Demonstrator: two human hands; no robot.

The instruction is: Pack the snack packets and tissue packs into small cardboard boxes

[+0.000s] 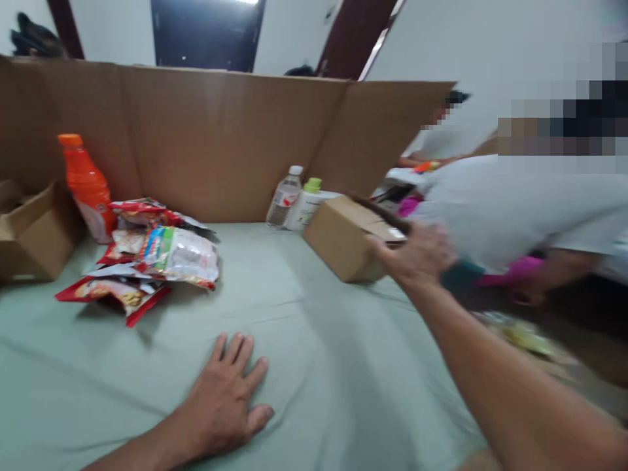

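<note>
My left hand [228,396] lies flat on the green cloth, palm down, fingers spread and holding nothing. My right hand [422,255] reaches out to a small cardboard box [338,242] on the right. Its thumb is against the box's near right edge; the fingers are smeared by motion, so their grip is unclear. A dark brown strip [380,212] runs along the top of this box, too blurred to name. Behind the box stand a clear water bottle [284,199] with a white cap and a white bottle [305,208] with a green cap.
A tall cardboard screen [220,144] borders the back of the cloth-covered table [294,353]. At left are an open cardboard box [36,242], an orange bottle [88,190] and a pile of snack packets [181,255]. A person in a white shirt [515,203] leans in at right.
</note>
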